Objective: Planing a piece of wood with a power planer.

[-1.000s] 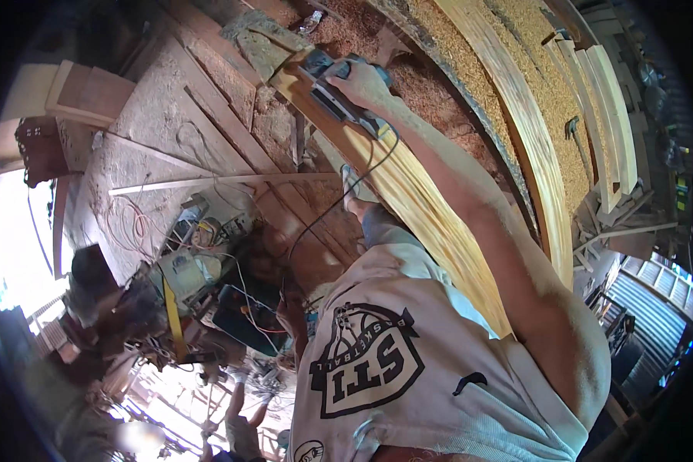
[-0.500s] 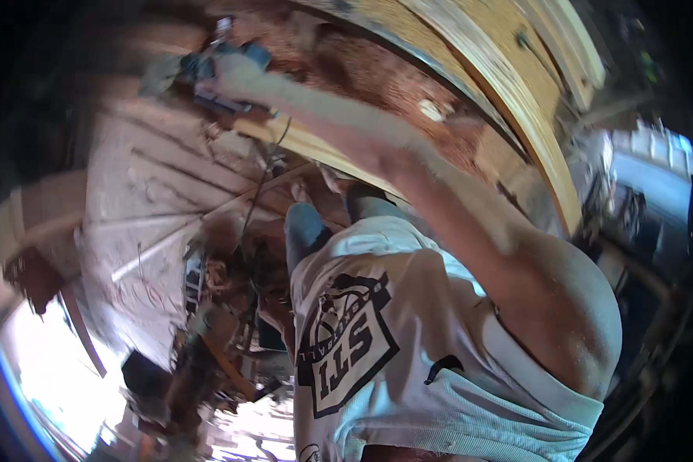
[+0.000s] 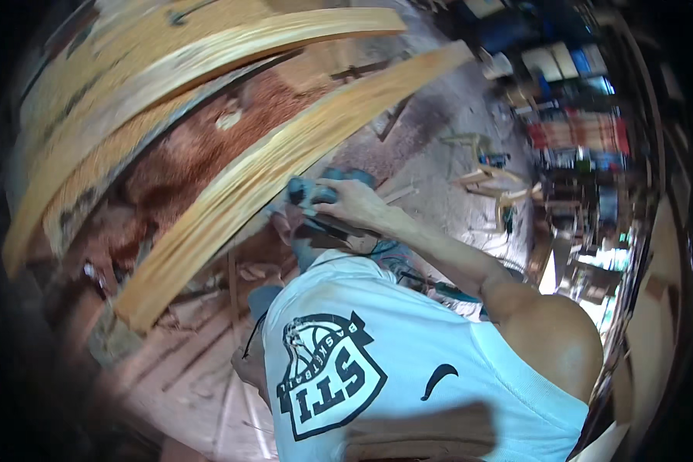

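My right hand (image 3: 354, 204) is closed on the handle of a blue-grey power planer (image 3: 316, 194). The planer rests on a long pale wooden plank (image 3: 231, 208) that runs from lower left to upper right. My bare right arm reaches forward from the shoulder over my white printed shirt. My left hand (image 3: 248, 366) shows only partly at the shirt's left edge, low beside my body, with a thin black cord (image 3: 254, 339) running close to it. The picture is blurred, and I cannot make out its fingers.
More long curved planks (image 3: 169, 69) lie beyond the one under the planer, with reddish sawdust (image 3: 200, 146) between them. Wood scraps and shavings (image 3: 200, 308) cover the floor at lower left. Small wooden frames (image 3: 485, 181) and cluttered shelves (image 3: 577, 131) stand at the right.
The view has swung round sharply. My right hand, still holding the planer, has come from the far end of the plank back to a spot close in front of my chest.
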Demonstrator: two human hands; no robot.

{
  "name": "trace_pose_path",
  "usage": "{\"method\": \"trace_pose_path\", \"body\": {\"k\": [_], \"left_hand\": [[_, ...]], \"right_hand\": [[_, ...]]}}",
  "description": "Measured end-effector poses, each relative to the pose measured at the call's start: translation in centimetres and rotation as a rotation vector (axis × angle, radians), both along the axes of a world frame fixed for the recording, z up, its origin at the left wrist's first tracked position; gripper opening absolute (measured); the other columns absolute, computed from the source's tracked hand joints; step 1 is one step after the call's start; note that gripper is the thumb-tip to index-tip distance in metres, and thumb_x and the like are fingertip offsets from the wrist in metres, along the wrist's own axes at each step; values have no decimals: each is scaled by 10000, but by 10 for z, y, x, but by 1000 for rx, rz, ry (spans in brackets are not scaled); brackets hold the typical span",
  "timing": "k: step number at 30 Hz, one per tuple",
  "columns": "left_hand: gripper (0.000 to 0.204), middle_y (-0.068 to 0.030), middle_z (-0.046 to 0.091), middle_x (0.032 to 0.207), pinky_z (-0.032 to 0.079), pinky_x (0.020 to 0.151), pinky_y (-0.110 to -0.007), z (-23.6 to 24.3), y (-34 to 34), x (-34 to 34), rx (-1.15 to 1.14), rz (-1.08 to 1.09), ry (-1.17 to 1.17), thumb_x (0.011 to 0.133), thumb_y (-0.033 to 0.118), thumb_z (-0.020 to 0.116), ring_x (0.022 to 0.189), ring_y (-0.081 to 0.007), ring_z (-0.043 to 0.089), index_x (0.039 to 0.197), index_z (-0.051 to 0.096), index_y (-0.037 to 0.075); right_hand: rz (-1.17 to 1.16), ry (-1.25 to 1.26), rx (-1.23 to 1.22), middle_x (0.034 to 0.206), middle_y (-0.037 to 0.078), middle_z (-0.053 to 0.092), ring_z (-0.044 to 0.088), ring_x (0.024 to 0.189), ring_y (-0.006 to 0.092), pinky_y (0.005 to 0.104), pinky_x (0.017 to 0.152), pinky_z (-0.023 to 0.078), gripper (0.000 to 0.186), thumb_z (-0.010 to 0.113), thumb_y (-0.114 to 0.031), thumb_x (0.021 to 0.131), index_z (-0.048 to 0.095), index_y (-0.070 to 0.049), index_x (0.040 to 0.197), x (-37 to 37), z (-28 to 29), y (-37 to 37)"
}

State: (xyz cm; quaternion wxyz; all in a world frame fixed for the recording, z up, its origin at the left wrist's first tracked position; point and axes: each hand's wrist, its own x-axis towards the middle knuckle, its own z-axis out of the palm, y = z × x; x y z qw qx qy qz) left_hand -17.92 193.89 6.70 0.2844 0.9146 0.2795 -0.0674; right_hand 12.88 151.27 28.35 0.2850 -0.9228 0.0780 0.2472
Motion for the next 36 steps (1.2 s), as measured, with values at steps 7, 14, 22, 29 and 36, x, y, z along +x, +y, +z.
{"method": "trace_pose_path", "body": {"k": [7,14,22,29,36], "left_hand": [[540,-285,546,1583,394,1199,-581,-12,-51,191,425,-661,-453,1127,293,461,1468,-449,515,1595,536,35],[738,-270,127,1812,107,1321,-648,-40,-224,361,297,-884,-182,1161,454,439,1678,-469,94,1736,240,36],[705,-287,139,1801,121,1310,-672,-43,-442,443,182,-1153,-205,1170,457,374,1673,-473,114,1736,245,58],[798,-307,124,1797,100,1301,-700,-22,-518,457,119,-1147,-146,1144,579,242,1664,-508,100,1746,220,54],[780,-266,132,1812,73,1323,-661,-30,-671,512,94,-1140,-107,1138,546,353,1680,-466,86,1761,201,101]], "right_hand": [[-619,-125,-50,1299,267,740,703,1238,432,481,1077,536,657,778,-445,952,657,-55,1467,-99,26,-163],[-857,-170,-25,1262,281,744,698,1229,455,501,1076,535,679,771,-450,933,648,-42,1462,-152,-6,-270],[-996,-252,-76,1131,292,764,741,1103,460,511,966,582,639,804,-390,910,665,-60,1440,-171,-20,-391],[-1157,-171,51,1124,245,779,775,1048,365,432,943,577,607,823,-368,923,680,-36,1410,-143,-32,-502],[-1100,-386,-57,1121,266,759,744,1031,435,456,928,575,604,846,-331,887,692,-13,1377,-102,-40,-624]]}}
